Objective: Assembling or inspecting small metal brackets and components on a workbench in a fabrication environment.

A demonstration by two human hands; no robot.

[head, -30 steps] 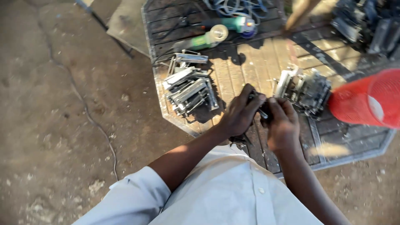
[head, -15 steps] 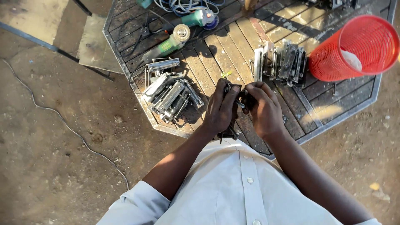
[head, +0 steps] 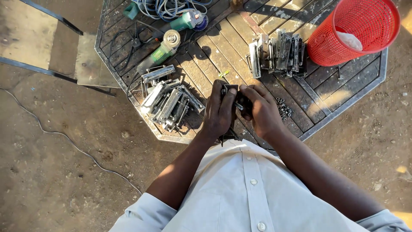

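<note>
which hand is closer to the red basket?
Right. The right hand sits below and left of the red basket, on the basket's side of the small metal part both hands grip. The left hand lies farther left, beyond the right hand.

Our left hand (head: 219, 112) and right hand (head: 262, 112) hide most of the small metal part (head: 231, 91) at frame centre. The top edge cuts off the cable coil (head: 171, 7) and red basket (head: 352, 30).
</note>
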